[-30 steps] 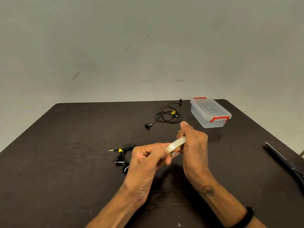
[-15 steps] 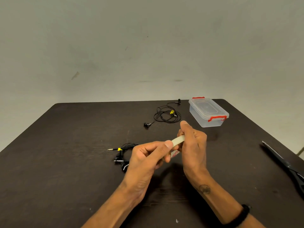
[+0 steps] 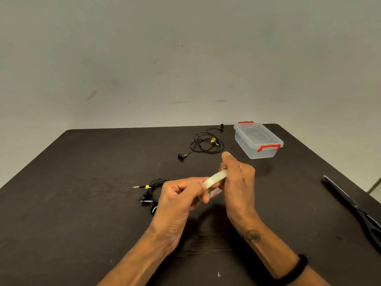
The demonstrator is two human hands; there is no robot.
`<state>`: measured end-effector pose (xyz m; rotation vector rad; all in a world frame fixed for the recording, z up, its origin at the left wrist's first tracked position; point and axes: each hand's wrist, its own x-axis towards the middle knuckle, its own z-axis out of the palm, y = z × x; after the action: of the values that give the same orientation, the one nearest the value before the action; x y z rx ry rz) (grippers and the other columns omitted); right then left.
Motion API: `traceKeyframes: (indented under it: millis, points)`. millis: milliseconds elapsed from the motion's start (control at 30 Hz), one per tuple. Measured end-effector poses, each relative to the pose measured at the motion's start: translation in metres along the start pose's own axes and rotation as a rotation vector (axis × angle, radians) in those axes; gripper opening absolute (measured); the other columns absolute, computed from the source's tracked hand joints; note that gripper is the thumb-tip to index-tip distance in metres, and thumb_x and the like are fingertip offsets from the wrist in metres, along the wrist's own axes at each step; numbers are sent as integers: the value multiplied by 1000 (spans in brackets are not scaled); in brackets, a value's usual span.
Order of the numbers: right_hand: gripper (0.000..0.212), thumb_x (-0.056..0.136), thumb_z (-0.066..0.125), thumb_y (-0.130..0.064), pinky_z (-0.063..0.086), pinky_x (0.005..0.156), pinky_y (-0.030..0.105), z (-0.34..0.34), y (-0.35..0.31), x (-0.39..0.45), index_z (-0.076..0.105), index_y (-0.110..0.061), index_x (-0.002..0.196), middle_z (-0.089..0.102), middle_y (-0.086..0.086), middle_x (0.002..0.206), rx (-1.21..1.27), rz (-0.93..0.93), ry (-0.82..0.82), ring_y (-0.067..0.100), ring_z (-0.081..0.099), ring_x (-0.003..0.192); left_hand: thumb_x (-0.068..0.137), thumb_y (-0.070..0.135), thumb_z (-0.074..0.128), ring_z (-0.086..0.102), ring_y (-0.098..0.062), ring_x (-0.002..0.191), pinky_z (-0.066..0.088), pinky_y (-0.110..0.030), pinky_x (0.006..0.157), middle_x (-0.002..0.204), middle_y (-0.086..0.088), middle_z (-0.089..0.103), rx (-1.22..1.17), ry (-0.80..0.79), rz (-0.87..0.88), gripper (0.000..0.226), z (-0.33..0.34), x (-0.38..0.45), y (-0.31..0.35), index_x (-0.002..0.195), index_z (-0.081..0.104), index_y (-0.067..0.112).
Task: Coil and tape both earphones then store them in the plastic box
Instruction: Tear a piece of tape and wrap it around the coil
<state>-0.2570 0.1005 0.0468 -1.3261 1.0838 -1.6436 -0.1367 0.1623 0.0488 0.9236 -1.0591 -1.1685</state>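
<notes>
A person's left hand (image 3: 177, 195) and right hand (image 3: 237, 178) hold a translucent roll of clear adhesive tape (image 3: 214, 178) above the middle of the dark wooden table (image 3: 72, 203), fingers of both curled around its rim, apparently searching for the tape's free end. A coiled black wired earphone with a yellow tag (image 3: 150, 193) lies just left of the hands; a second, loosely coiled black earphone (image 3: 206, 144) rests near the far edge, beside the closed clear plastic box with red clips (image 3: 257, 141) at the far right corner. Black scissors (image 3: 358, 209) lie along the right edge. The near coil, seemingly untaped, could spring loose, or peeled tape could fold onto itself.
</notes>
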Motion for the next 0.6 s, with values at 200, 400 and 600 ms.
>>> traceKeyframes:
  millis: [200, 400, 600]
  points:
    - [60, 107, 53, -22, 33, 46, 24, 0, 1, 1, 46, -18, 47, 38, -5, 45, 50, 71, 18, 8, 36, 43, 69, 36, 67, 46, -8, 67, 34, -30, 69, 64, -3, 59, -43, -53, -7, 51, -1, 1, -4, 93, 78, -8]
    - [54, 106, 52, -24, 34, 47, 27, 1, 1, 0, 47, -4, 57, 37, 6, 49, 84, 106, 10, 11, 38, 44, 69, 18, 64, 46, -11, 71, 31, -34, 68, 67, 1, 66, -26, -70, 19, 39, -2, 0, -9, 93, 77, -9]
    - [56, 104, 53, -31, 33, 47, 24, -5, -1, 0, 46, -13, 50, 39, -1, 47, -8, -14, 2, 10, 36, 46, 84, 20, 64, 44, -3, 52, 30, -26, 61, 66, -4, 62, -64, -144, -30, 28, -3, 0, -2, 97, 82, 2]
